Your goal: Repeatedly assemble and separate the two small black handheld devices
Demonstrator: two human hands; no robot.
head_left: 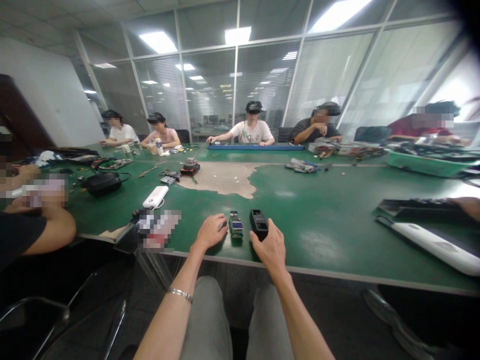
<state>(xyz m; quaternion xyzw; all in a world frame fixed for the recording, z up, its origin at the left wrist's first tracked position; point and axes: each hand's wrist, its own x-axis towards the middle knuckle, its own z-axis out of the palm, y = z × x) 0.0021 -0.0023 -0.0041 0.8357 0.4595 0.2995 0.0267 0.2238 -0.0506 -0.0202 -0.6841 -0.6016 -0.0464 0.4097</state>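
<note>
In the head view a small circuit board assembly [236, 226] with a bluish screen lies on the green table between my hands. My left hand [211, 232] rests just left of it, its fingers curled and closed around a small dark item that is too blurred to name. To the right of the board, a black plastic casing [258, 221] with cut-out openings sits near the table's front edge. My right hand [270, 244] has its thumb and fingers on either side of the casing's near end, gripping it.
A white power bank [155, 197] with a cable lies left. A bare patch [221, 179] marks the green table [318, 210] ahead. A long white device [435, 245] lies right, below a green basket [431, 165]. Several people sit around the table; one arm [56, 222] is at left.
</note>
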